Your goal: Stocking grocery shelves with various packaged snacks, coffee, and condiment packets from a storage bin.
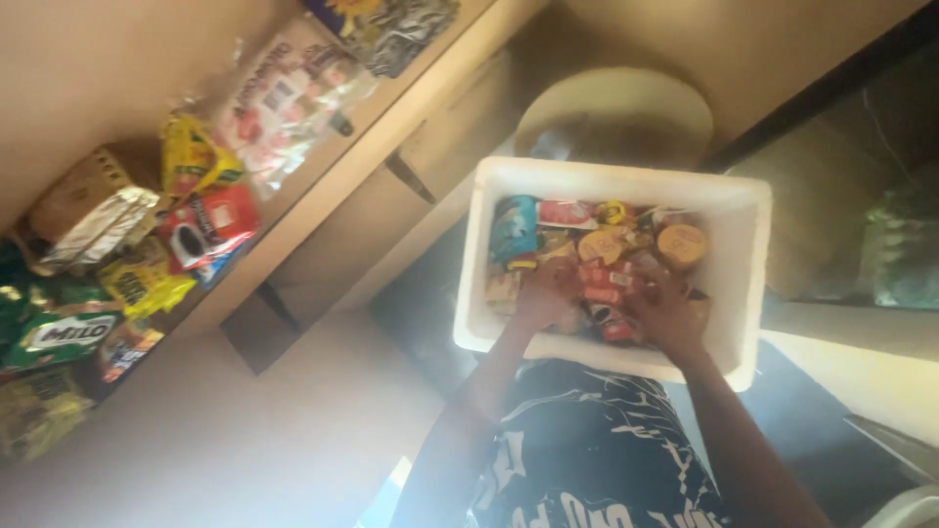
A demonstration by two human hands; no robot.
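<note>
Hands, left and right, among packets in white box, long axis left-right.

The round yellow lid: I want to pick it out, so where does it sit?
In the head view, the round yellow lid lies at the white box's upper right, just above the right hand among the packets.

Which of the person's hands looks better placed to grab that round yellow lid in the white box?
Probably the right hand: it rests among the packets just below the round yellow lid, while the left hand sits farther across the white box.
</note>
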